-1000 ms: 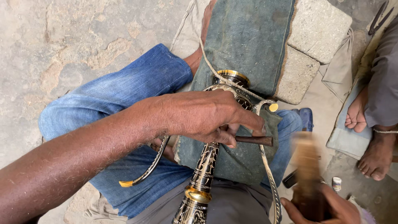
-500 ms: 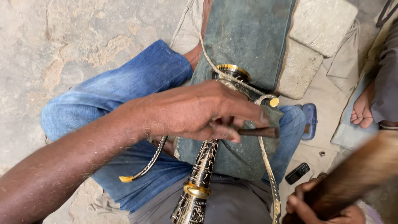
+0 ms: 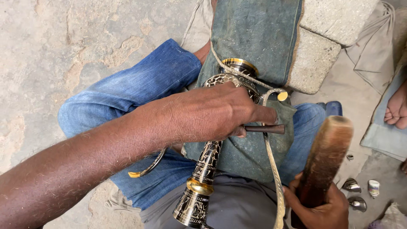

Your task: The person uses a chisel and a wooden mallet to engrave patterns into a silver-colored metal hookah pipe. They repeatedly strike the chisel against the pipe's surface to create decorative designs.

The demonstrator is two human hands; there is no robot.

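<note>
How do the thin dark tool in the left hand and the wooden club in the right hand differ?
The thin dark tool is a slim rod lying level; the wooden club is thick, brown, rounded at the top and raised on a slant. The left hand pinches the tool against the engraved brass piece; the right hand grips the club clear of it. Both are held at one end.

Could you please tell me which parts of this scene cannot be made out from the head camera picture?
- Middle of the ornate black-and-gold metal horn: covered by the left hand.
- Grip on the dark rod: fingertips hidden under that hand.
- Wooden mallet: lower end cut off by the bottom edge and covered by the right hand.
- Small metal pieces: too small to identify.
- Bare foot: cut by the right edge.
</note>
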